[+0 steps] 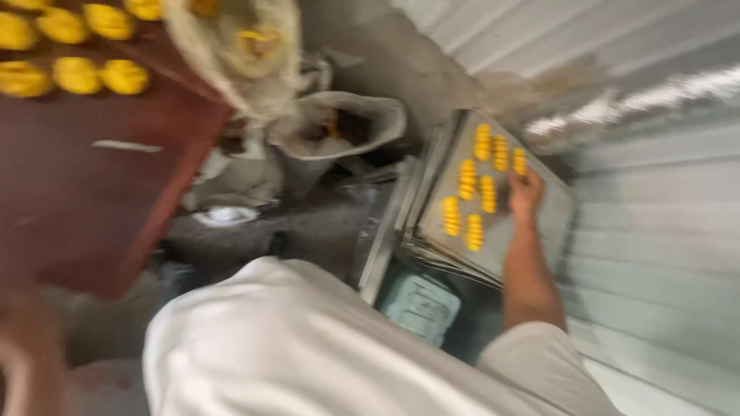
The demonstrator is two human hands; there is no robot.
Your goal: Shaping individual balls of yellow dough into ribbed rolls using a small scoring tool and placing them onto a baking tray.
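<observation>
The whole view is motion-blurred. My right hand [526,194] reaches out over a grey metal tray [551,223] that lies on top of a stack of trays. Its fingertips touch the nearest of several yellow ridged pieces [470,202] set in rows there; the blur hides whether it grips one. A dark brown board [100,192] with more yellow pieces [77,75] fills the upper left. Below it, at the lower left edge, is a blurred forearm, my left [27,362]; its hand is not clear.
Open grey sacks [339,127] stand between the board and the trays. A teal plastic crate [420,306] sits under the tray stack. A pale corrugated wall [663,254] runs along the right. My white shirt [308,347] covers the bottom.
</observation>
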